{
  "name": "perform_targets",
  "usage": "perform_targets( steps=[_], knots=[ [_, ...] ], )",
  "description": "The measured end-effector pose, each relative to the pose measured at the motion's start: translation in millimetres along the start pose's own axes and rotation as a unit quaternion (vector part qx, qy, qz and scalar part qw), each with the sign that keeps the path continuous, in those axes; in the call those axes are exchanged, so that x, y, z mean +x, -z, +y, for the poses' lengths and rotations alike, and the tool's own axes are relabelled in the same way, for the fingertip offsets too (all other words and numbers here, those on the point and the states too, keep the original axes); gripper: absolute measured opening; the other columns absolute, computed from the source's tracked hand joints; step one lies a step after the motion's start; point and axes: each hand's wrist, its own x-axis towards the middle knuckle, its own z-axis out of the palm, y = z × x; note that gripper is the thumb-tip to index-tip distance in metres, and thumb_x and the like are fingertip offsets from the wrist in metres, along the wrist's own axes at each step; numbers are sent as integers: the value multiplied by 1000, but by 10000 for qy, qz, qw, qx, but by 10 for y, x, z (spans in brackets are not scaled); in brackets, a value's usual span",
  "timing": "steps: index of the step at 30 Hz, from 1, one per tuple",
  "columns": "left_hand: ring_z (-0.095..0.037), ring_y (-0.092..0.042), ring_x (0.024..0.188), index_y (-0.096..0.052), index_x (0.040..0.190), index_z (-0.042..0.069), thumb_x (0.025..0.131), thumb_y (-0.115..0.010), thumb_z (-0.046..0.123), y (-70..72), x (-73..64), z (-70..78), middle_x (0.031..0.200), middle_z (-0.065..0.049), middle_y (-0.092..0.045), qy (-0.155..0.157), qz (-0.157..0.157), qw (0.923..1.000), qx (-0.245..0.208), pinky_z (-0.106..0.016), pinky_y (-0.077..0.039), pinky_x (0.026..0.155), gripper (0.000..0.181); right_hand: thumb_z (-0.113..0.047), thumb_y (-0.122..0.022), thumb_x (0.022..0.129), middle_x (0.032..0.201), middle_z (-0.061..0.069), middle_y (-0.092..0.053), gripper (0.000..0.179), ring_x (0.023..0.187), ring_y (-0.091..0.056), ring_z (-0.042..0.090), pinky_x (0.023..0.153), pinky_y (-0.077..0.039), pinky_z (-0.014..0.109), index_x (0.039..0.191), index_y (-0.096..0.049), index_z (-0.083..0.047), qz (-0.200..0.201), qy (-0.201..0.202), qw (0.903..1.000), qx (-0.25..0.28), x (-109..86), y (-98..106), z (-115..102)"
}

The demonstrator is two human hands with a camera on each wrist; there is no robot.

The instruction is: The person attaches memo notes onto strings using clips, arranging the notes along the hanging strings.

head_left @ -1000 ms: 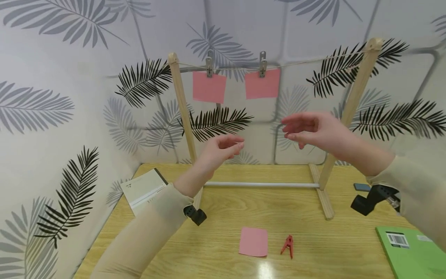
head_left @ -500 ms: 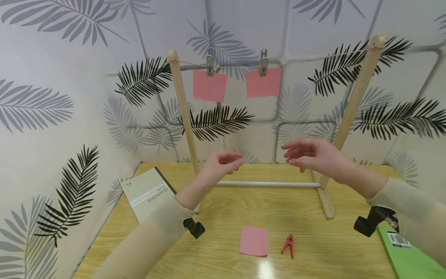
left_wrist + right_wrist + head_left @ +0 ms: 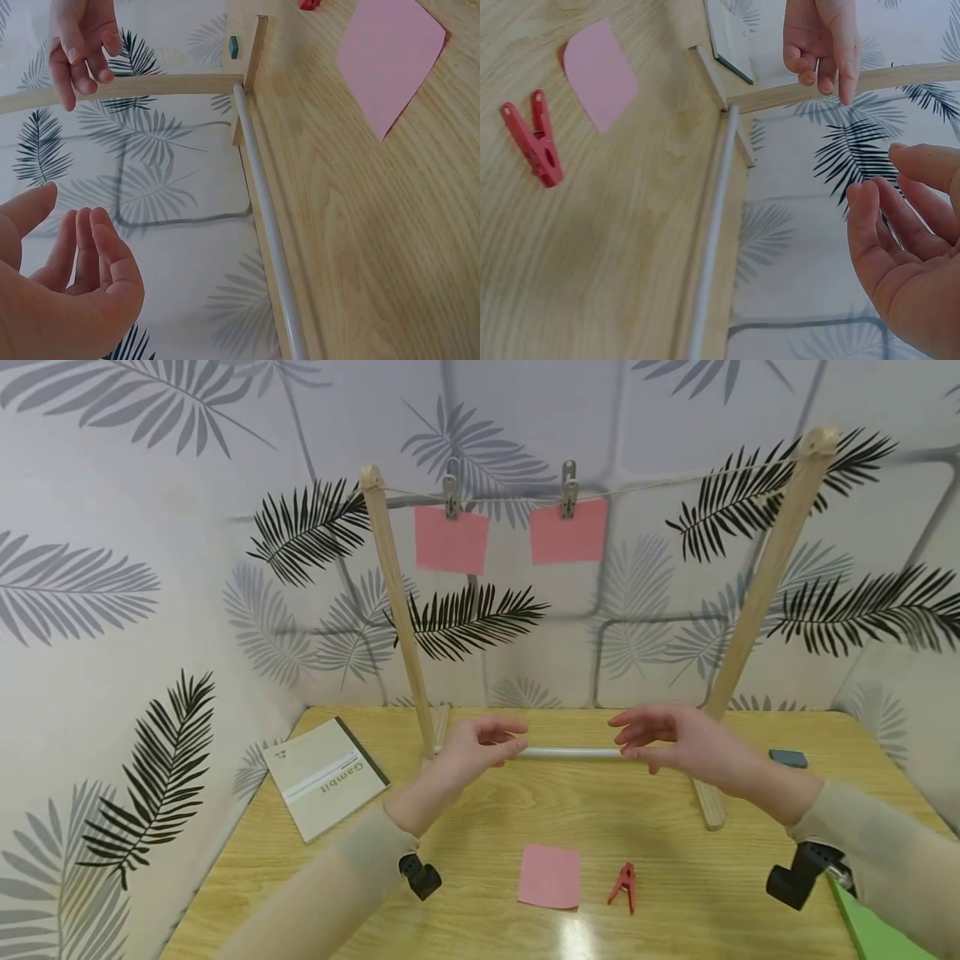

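Note:
Both hands hover above the table in front of a wooden frame, holding nothing. My left hand (image 3: 480, 750) has loosely bent fingers, with a gap between thumb and fingertips in the left wrist view. Across from it, my right hand (image 3: 675, 739) is held in the same relaxed way. Below them on the table lie a pink paper square (image 3: 550, 877) and, to its right, a red clothespin (image 3: 624, 887). Two pink paper squares, a left one (image 3: 451, 541) and a right one (image 3: 569, 532), hang from the string (image 3: 660, 483) by metal clips (image 3: 569, 493).
The frame has a left post (image 3: 397, 602), a right post (image 3: 765, 585) and a white crossbar (image 3: 570, 752) low down. A notebook (image 3: 326, 777) lies at left. A small blue-grey block (image 3: 788, 758) and a green book (image 3: 873, 927) are at right.
Both hands have come down from below the hanging papers to the height of the crossbar, the right hand dropping further. The papers and clothespin stay in place.

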Motion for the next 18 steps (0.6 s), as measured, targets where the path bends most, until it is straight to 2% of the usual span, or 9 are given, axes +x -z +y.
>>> perform_targets(
  steps=[5, 7, 11, 14, 18],
  knots=[
    [-14, -64, 83, -70, 118, 6, 94, -69, 18, -49, -42, -79, 98, -9, -71, 44, -141, 9999, 5, -24, -53, 73, 27, -15, -70, 93, 114, 19, -69, 45, 95, -68, 11, 66, -58, 33, 133, -57, 1, -115, -27, 9998, 128, -39, -70, 158],
    [-12, -63, 82, -70, 118, 5, 94, -69, 17, -69, -54, -123, 98, -9, -71, 69, -226, 9997, -8, -25, -52, 73, 26, -16, -70, 93, 114, 19, -69, 45, 94, -67, 6, 66, -58, 32, 133, -57, 1, -126, -41, 9999, 103, -55, -97, 210],
    [-8, -62, 81, -69, 118, 4, 94, -69, 17, -101, -56, -227, 101, -9, -71, 111, -320, 9994, -58, -29, -54, 76, 27, -15, -70, 93, 115, 21, -69, 46, 94, -67, 3, 66, -58, 32, 132, -57, 3, -149, -17, 9997, 179, -84, -142, 282],
    [-8, -62, 80, -70, 118, 4, 94, -69, 17, -114, -53, -295, 100, -9, -71, 105, -315, 9994, -52, -32, -55, 77, 28, -15, -70, 93, 116, 22, -68, 45, 95, -67, 4, 66, -58, 32, 132, -57, 3, -173, 15, 9996, 206, -105, -164, 319],
    [-7, -61, 79, -71, 117, 5, 93, -71, 18, -129, -55, -370, 97, -7, -71, 139, -306, 9994, 71, -29, -54, 75, 28, -15, -70, 92, 114, 20, -68, 45, 94, -66, 4, 67, -58, 33, 131, -57, 3, -181, -5, 9997, 166, -143, -203, 388]
  ],
)
